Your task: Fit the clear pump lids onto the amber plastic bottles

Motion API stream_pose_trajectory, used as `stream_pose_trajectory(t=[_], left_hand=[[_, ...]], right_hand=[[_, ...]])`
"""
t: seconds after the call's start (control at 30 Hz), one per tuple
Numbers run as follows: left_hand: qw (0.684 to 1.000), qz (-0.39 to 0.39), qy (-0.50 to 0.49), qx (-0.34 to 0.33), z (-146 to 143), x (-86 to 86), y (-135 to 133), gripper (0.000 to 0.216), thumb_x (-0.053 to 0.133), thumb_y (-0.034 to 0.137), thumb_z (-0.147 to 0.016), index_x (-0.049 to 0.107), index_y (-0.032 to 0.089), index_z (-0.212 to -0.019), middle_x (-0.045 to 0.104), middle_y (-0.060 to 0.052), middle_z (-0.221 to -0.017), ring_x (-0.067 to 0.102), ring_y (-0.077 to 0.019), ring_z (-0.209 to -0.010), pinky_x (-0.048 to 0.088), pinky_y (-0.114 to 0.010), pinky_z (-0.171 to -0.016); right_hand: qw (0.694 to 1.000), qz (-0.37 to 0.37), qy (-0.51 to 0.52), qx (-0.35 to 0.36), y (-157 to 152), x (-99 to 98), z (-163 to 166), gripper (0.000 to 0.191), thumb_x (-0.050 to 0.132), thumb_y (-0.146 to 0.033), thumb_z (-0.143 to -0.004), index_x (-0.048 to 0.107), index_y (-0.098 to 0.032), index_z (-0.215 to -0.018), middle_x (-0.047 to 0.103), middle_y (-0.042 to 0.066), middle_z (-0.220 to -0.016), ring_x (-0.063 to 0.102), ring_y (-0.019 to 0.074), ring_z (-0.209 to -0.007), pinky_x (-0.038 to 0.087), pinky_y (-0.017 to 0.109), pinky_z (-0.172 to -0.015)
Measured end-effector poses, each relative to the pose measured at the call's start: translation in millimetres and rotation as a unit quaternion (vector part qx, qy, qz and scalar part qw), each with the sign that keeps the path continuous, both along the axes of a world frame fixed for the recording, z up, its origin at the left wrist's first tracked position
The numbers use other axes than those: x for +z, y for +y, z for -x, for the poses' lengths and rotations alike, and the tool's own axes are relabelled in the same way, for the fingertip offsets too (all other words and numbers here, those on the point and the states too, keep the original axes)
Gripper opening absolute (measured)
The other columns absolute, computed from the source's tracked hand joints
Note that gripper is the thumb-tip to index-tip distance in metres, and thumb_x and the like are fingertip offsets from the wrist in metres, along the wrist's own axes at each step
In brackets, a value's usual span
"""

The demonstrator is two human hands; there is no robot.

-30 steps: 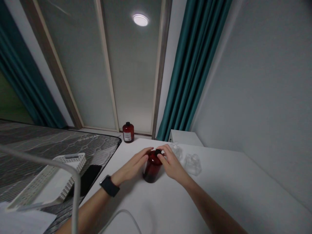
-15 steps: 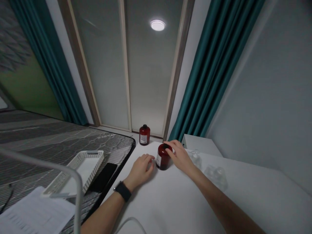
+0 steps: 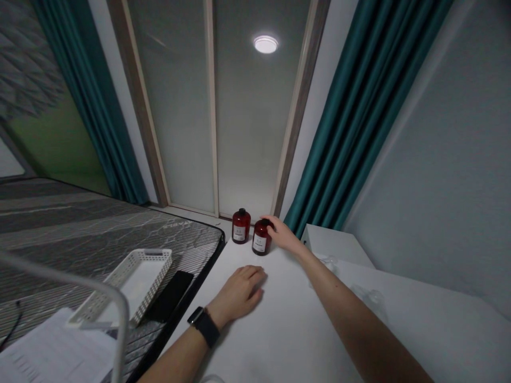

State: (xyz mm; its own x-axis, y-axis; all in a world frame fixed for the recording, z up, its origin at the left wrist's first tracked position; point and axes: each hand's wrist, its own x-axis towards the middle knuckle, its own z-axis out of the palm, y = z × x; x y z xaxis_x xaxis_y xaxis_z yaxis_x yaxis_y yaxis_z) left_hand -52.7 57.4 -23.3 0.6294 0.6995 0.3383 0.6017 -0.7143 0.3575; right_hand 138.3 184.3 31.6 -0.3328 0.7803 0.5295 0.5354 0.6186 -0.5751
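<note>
By frosted panels (image 3: 249,133), a white table (image 3: 291,324) bears two red bottles (image 3: 261,232)

A white basket (image 3: 133,287) rests on the mattress (image 3: 120,223); 2 teal curtains (image 3: 371,106) hang behind.

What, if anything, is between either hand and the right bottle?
Nothing visible. The right hand is at the top of the right bottle. Between the left hand and that bottle, only white tabletop shows. The left bottle stands beside it, off both hands' lines.
</note>
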Motion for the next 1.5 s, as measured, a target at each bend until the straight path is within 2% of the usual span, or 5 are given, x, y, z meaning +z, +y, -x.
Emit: stream_pose_trajectory(t=[0.8,1.1,1.2,1.37,1.5], left_hand=[[0.998,0.018,0.053,-0.007,0,3.9,0,0.03,0.056,0.027,-0.093,0.058,0.021,-0.122,0.061,-0.009,-0.128,0.054,-0.0271,-0.12,0.043,-0.044,-0.106],[0.998,0.055,-0.001,-0.026,-29,7.3,-12,0.042,0.056,0.022,-0.088,0.051,0.021,-0.13,0.062,-0.01,-0.123,0.055,-0.0283,-0.116,0.045,-0.045,-0.101],[0.994,0.091,-0.023,-0.058,-55,11.6,-7,0.056,0.059,0.027,-0.087,0.043,0.018,-0.139,0.056,-0.014,-0.131,0.052,-0.0306,-0.122,0.043,-0.049,-0.106],[0.982,0.143,-0.097,-0.081,-110,14.3,26,0.079,0.065,0.028,-0.082,0.027,0.014,-0.15,0.043,-0.019,-0.144,0.041,-0.0329,-0.135,0.034,-0.051,-0.115],[0.977,0.148,-0.096,-0.118,-142,6.9,55,0.086,0.069,0.03,-0.078,0.024,0.016,-0.151,0.037,-0.019,-0.15,0.036,-0.0359,-0.139,0.031,-0.057,-0.116]], right_hand=[[0.997,-0.017,0.051,-0.049,23,-15.1,19,0.055,0.037,-0.008,-0.087,0.05,-0.019,-0.139,0.055,0.012,-0.141,0.049,0.0193,-0.133,0.034,0.042,-0.116],[0.997,-0.048,-0.044,-0.049,-111,16.6,-70,0.04,0.043,-0.015,-0.092,0.061,-0.023,-0.126,0.067,0.008,-0.125,0.057,0.0235,-0.122,0.028,0.053,-0.117],[0.988,-0.071,-0.059,-0.127,-165,16.1,-123,0.035,0.042,-0.019,-0.095,0.061,-0.023,-0.123,0.068,0.01,-0.118,0.059,0.0253,-0.112,0.041,0.052,-0.105],[0.942,-0.061,0.034,-0.327,-226,-22.0,-207,0.032,0.039,-0.024,-0.094,0.06,-0.019,-0.117,0.067,0.012,-0.107,0.062,0.0235,-0.096,0.052,0.038,-0.081],[0.935,0.023,0.046,-0.352,-250,-62.8,-233,0.044,0.047,-0.027,-0.087,0.051,-0.017,-0.13,0.065,0.013,-0.113,0.055,0.016,-0.064,0.052,0.032,-0.062]])
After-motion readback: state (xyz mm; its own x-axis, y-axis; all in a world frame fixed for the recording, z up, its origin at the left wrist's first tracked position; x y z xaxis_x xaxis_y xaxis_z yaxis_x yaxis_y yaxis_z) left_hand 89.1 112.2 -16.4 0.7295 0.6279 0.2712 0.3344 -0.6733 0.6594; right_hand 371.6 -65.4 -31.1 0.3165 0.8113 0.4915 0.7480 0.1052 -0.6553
